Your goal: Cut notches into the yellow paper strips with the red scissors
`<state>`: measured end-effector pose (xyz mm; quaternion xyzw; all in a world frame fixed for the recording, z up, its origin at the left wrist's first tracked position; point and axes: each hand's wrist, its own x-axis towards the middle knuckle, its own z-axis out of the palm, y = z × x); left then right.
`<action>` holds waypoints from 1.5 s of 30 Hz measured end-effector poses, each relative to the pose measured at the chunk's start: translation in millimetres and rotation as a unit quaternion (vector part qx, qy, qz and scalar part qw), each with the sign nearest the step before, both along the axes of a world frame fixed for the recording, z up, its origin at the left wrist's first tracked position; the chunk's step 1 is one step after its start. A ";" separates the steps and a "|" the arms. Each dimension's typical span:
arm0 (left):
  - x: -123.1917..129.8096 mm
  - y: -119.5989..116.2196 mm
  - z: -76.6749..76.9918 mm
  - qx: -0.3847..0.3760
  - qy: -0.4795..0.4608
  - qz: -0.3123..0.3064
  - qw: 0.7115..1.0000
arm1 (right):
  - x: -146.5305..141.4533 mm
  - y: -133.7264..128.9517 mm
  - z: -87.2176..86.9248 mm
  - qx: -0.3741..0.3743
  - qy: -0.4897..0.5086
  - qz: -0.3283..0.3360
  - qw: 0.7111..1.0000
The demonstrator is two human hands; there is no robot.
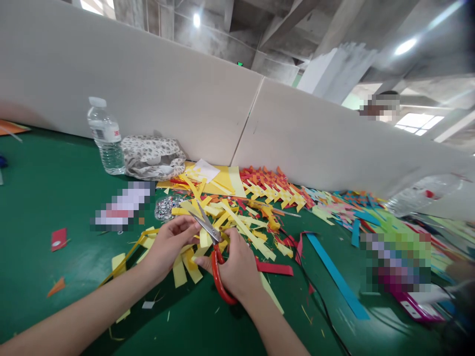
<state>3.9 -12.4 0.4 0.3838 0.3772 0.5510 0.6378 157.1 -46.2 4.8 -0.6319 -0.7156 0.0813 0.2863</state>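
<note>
My right hand grips a pair of scissors with red handles. Their metal blades are parted and point up and away, towards my left fingertips. Close to the blades, my left hand pinches yellow paper strips, whose loose ends hang down between both hands; exactly where the blades meet the paper is unclear. Under and beyond my hands lies a loose pile of yellow paper strips. A clear bag of googly eyes rests just past my left hand.
A water bottle stands by a patterned cloth bag against the white partition. Folded woven paper pieces and a yellow glue gun lie behind. A blue strip and black cable are right. Another person's blurred hand is far right.
</note>
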 end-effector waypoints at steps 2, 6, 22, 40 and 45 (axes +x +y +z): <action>0.0 -0.2 0.4 0.000 -0.003 -0.005 1.000 | -0.1 -0.2 0.3 0.008 0.002 0.002 1.000; 0.2 0.2 1.0 -0.008 -0.012 -0.009 1.000 | 0.6 -0.3 -0.5 0.017 0.007 0.006 1.000; -0.5 0.0 2.4 -0.008 -0.026 -0.026 0.999 | 2.5 2.4 -1.1 0.047 0.005 0.018 0.999; 3.4 -1.4 3.3 -0.006 0.064 -0.093 0.994 | 7.5 14.6 -5.5 0.002 0.257 0.000 0.966; 5.8 -2.0 -7.1 0.043 0.179 -0.214 0.959 | 9.3 24.1 -8.7 -0.050 0.458 0.047 0.886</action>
